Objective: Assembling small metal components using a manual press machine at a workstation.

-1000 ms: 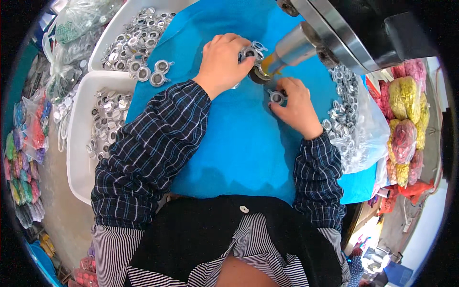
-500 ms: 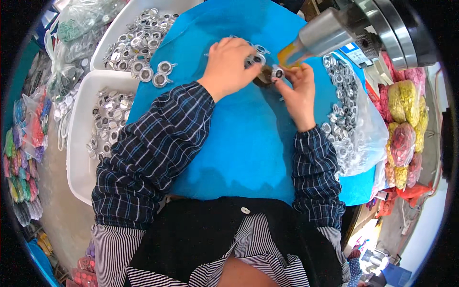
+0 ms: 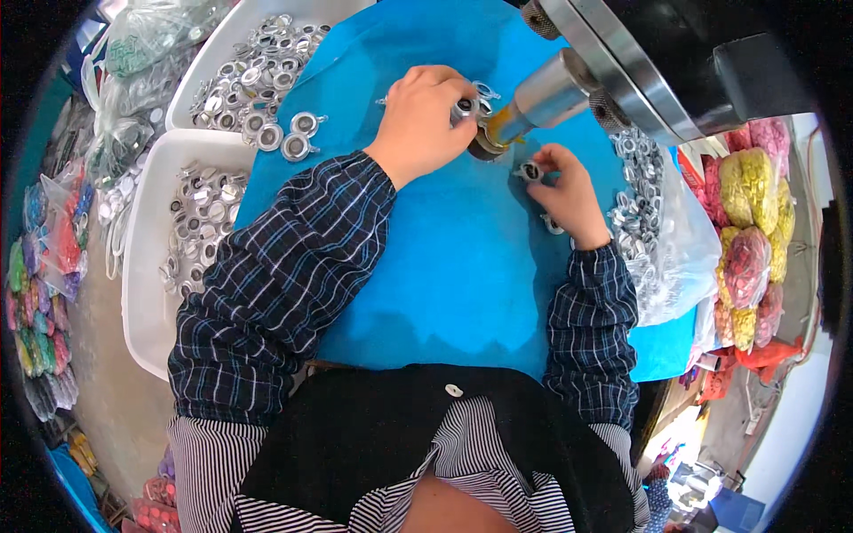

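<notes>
My left hand (image 3: 425, 120) is closed over a small round silver metal piece (image 3: 463, 109) right beside the press head (image 3: 508, 120), a steel cylinder with a yellowish tip that points down at the blue cloth (image 3: 444, 258). My right hand (image 3: 569, 191) pinches another small round silver ring piece (image 3: 531, 171) just below and right of the press tip. A few loose silver pieces (image 3: 487, 91) lie behind my left hand.
Two white trays (image 3: 142, 266) at the left hold several silver round parts, and a few (image 3: 298, 133) lie on the cloth's edge. A clear bag of silver parts (image 3: 649, 222) sits at the right, with pink and yellow bagged items (image 3: 751, 231) beyond.
My right hand drew back down and right from the press tip with its piece. My left hand stayed at the press. The view shifted slightly.
</notes>
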`<state>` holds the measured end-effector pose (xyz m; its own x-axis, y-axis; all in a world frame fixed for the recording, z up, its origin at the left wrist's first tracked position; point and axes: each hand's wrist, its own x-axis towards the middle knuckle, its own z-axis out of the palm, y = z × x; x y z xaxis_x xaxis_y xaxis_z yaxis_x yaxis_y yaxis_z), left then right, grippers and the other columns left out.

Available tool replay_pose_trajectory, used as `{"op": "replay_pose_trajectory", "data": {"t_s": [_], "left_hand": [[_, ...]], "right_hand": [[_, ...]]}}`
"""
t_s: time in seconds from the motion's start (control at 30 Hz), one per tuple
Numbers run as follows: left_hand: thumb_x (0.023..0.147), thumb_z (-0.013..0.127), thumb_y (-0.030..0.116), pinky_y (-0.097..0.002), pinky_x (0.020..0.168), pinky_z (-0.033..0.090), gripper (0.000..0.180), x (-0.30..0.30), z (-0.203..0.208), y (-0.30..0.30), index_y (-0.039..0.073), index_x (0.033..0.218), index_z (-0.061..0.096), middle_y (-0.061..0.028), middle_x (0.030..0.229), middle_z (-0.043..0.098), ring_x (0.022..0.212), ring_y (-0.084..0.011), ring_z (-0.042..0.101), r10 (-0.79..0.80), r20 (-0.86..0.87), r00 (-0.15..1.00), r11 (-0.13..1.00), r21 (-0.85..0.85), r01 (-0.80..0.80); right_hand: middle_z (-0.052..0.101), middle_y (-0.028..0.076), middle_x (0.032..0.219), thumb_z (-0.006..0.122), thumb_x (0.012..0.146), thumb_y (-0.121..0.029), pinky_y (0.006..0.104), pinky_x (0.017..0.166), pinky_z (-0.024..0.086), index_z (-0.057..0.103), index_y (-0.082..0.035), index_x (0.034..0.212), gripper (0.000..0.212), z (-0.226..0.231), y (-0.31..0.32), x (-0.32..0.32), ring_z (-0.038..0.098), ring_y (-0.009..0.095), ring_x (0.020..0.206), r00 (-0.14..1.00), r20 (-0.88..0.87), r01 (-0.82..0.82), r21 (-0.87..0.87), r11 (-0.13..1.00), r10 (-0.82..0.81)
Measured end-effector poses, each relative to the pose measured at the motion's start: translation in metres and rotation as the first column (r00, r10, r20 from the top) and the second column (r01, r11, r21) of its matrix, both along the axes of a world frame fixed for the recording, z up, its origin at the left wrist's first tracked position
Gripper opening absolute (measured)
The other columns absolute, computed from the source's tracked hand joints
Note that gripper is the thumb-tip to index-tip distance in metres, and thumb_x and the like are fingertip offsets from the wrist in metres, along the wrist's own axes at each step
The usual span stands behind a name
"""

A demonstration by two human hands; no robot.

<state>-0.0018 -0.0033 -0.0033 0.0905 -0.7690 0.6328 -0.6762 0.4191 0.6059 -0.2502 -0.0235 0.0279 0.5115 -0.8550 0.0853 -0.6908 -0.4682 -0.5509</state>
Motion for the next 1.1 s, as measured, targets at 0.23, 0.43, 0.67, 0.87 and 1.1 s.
{"op": "replay_pose_trajectory", "data": {"t_s": [0.23, 0.43, 0.67, 0.87, 1.1], "left_hand": [[0.075, 0.068, 0.028, -0.0465, 0.097, 0.034, 0.028, -0.013, 0.002, 0.006, 0.009, 0.095, 0.068, -0.0077, 0.108, 0.061, 0.109, -0.0296, 0.051, -0.082, 0.215, 0.973, 0.993, -0.071, 0.099], [0.076, 0.067, 0.030, -0.0468, 0.096, 0.034, 0.028, 0.000, 0.002, 0.000, 0.009, 0.095, 0.069, -0.0076, 0.109, 0.061, 0.110, -0.0288, 0.050, -0.016, 0.039, 0.999, 0.997, 0.073, 0.013], [0.076, 0.067, 0.028, -0.0461, 0.095, 0.034, 0.029, 0.001, 0.000, 0.001, 0.009, 0.097, 0.068, -0.0075, 0.109, 0.061, 0.111, -0.0288, 0.049, 0.060, 0.021, 0.998, 0.997, 0.048, -0.061], [0.073, 0.067, 0.024, -0.0460, 0.096, 0.034, 0.029, -0.002, 0.001, 0.001, 0.009, 0.098, 0.067, -0.0071, 0.110, 0.059, 0.112, -0.0288, 0.048, -0.042, 0.046, 0.998, 0.999, -0.028, 0.043], [0.073, 0.067, 0.025, -0.0465, 0.098, 0.033, 0.030, -0.005, 0.005, 0.004, 0.008, 0.098, 0.066, -0.0073, 0.112, 0.058, 0.114, -0.0280, 0.047, -0.097, 0.147, 0.984, 0.994, -0.035, 0.103]], "right_hand": [[0.063, 0.006, 0.099, 0.074, 0.074, -0.009, 0.0297, 0.078, 0.046, 0.053, -0.001, 0.107, 0.039, -0.004, -0.001, 0.019, 0.059, 0.016, 0.092, 0.852, 0.477, 0.112, 0.238, 0.965, -0.217], [0.062, 0.007, 0.106, 0.076, 0.075, -0.016, 0.0312, 0.079, 0.046, 0.049, 0.000, 0.113, 0.049, -0.008, 0.008, 0.054, 0.059, 0.018, 0.093, 0.919, 0.375, 0.158, -0.072, 0.985, -0.120], [0.057, 0.012, 0.110, 0.076, 0.071, -0.015, 0.0348, 0.078, 0.047, 0.043, 0.000, 0.122, 0.062, 0.026, 0.027, 0.000, 0.059, 0.023, 0.091, 0.996, -0.093, -0.008, -0.172, 0.985, -0.008], [0.053, 0.015, 0.108, 0.076, 0.065, -0.011, 0.0368, 0.076, 0.049, 0.043, 0.001, 0.123, 0.067, 0.020, 0.032, -0.024, 0.058, 0.028, 0.091, 0.952, -0.302, -0.048, -0.002, 0.999, 0.045], [0.054, 0.015, 0.109, 0.074, 0.066, -0.005, 0.0348, 0.077, 0.050, 0.043, 0.001, 0.123, 0.064, 0.031, 0.030, -0.029, 0.060, 0.026, 0.089, 0.918, -0.396, 0.049, 0.086, 0.995, -0.011]]}}
